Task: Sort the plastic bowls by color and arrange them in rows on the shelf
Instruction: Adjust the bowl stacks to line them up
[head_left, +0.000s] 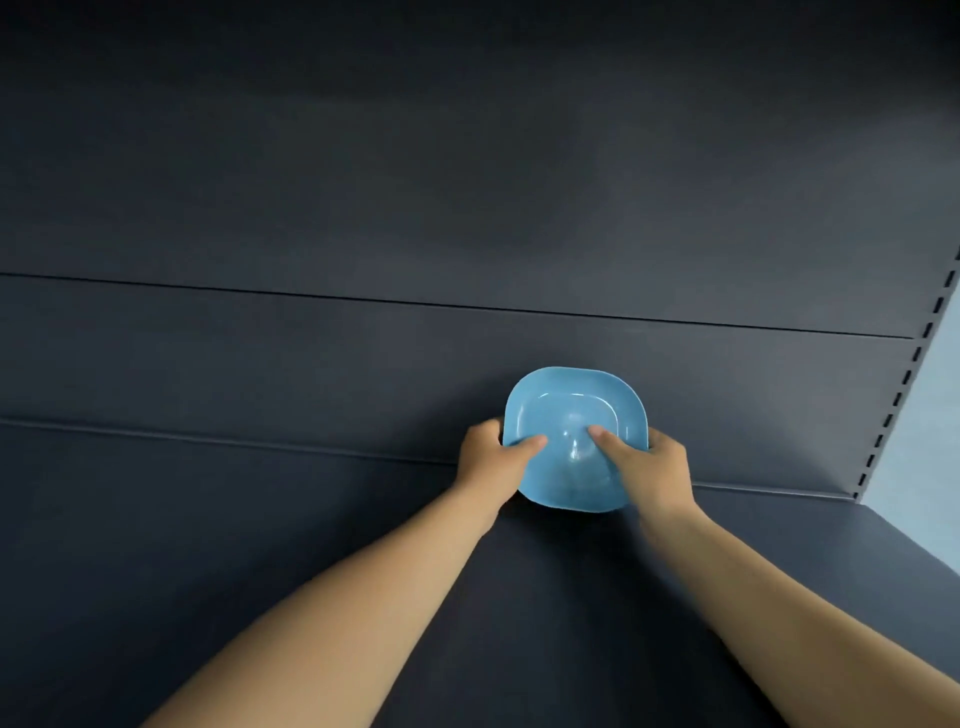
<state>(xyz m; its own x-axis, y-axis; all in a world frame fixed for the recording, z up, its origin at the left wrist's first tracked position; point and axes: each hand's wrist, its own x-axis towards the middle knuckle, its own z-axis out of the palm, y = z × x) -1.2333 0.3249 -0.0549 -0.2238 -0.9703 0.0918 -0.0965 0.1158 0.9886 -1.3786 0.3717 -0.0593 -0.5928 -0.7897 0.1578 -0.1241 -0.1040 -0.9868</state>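
A light blue plastic bowl (571, 410) with rounded corners sits near the back of the dark grey shelf (260, 545), its opening facing me. My left hand (493, 460) grips its left rim, thumb inside the bowl and fingers behind the edge. My right hand (647, 467) grips the right rim the same way, thumb pressed into the bowl. No other bowls are in view.
The shelf's dark back panel (415, 208) rises right behind the bowl. A slotted upright (906, 374) runs along the right end, with a pale wall (930, 441) beyond it.
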